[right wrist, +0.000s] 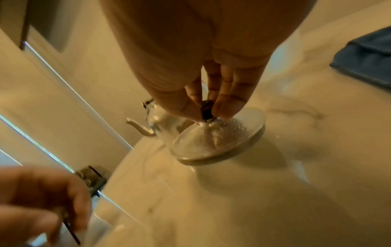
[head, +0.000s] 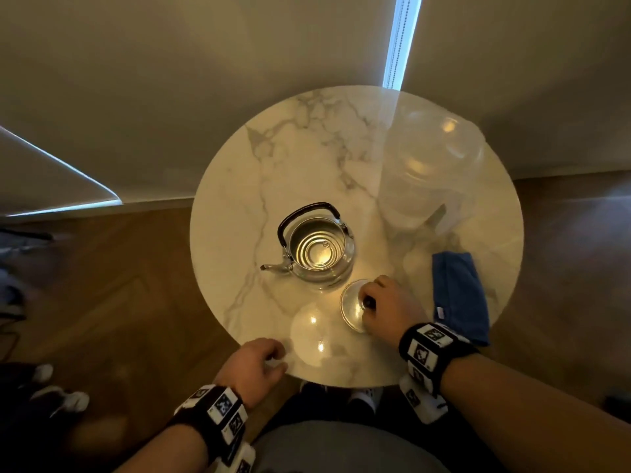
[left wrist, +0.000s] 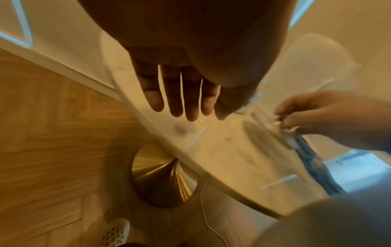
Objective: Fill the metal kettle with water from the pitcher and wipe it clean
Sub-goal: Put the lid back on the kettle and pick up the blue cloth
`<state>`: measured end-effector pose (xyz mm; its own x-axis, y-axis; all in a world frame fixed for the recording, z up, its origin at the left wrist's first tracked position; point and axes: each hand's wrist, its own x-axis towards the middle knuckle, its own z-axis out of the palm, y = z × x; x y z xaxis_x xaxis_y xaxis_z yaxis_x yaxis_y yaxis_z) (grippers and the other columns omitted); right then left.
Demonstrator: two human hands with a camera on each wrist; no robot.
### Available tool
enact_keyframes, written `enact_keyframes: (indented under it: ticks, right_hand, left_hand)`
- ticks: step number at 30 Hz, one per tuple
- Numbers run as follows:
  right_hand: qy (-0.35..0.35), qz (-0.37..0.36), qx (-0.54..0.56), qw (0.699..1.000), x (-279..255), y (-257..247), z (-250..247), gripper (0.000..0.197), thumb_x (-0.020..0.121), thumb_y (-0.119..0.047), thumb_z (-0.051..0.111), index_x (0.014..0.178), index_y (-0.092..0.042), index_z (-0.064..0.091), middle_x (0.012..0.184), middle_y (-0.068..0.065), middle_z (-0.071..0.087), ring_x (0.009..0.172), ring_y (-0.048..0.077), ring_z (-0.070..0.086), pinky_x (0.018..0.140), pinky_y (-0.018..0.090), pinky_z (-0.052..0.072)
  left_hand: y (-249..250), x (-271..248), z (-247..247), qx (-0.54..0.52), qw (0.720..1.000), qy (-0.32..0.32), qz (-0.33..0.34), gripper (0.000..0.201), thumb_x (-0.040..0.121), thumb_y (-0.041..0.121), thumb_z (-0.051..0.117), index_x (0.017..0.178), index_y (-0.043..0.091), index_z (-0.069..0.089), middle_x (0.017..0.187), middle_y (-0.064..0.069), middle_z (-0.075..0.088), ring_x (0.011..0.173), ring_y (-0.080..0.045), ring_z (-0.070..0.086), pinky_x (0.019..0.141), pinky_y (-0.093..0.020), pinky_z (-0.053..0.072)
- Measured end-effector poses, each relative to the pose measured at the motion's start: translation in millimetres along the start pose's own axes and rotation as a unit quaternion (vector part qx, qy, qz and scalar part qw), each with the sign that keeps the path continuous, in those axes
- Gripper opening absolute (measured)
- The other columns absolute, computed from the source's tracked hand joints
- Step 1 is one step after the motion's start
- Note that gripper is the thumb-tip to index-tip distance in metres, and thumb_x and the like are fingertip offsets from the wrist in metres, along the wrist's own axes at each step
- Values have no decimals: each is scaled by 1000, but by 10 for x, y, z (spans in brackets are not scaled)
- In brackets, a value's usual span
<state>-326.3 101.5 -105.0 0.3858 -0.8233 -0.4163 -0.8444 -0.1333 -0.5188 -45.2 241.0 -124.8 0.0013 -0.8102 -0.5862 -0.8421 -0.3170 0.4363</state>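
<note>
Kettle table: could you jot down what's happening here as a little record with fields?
kettle: open, lid off, upright on the marble table, spout toward the person's left
lid: tilted, knob pinched by right hand
left hand: at the table's near edge, holding nothing
pitcher: clear, far right
cloth: blue, right of lid, untouched

Dim warm light; glare on table (head: 341, 138); wrist views blurred.
</note>
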Motion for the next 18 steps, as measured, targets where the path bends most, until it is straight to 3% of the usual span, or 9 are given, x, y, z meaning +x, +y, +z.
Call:
enact_keyframes:
  ticks: [5,9,12,15,18]
  right_hand:
    - [89,-46,99,990,-71,-365,-341,25,84,-27,72,109,-27,68,107,-11,57,90,5,57,81,24,50]
    - [116,-68,94,986,220,-761,-465,27,87,-28,68,113,-28,67,109,-14,57,89,4,58,80,21,49]
    - [128,-63,62,988,515,-996,-465,26,85,-19,68,111,-23,71,111,-7,60,95,11,59,81,24,46]
    - [126,-37,16,991,713,-1118,-412,26,87,-17,67,112,-20,73,118,-2,63,103,20,62,83,29,46]
    - [137,-10,-11,990,823,-1176,-377,23,87,-18,66,109,-20,74,117,2,65,102,28,64,81,31,48]
  left_hand:
    - [-240,-62,-198,-44,998,33,-43,20,92,32,69,105,44,59,110,14,67,105,-11,66,95,-30,54]
    - [-117,63,-530,-76,990,121,-8,41,87,35,80,124,37,62,112,15,63,106,-7,60,96,-32,54]
    - [79,350,-852,-55,979,187,58,70,77,44,86,138,31,56,124,10,58,116,-12,54,98,-28,46]
    - [292,748,-1098,-40,978,179,99,92,70,51,88,149,29,45,151,5,48,138,-16,44,112,-27,37]
    - [462,1091,-1251,-47,975,148,158,94,66,49,89,146,22,48,149,4,49,134,-14,47,109,-22,34]
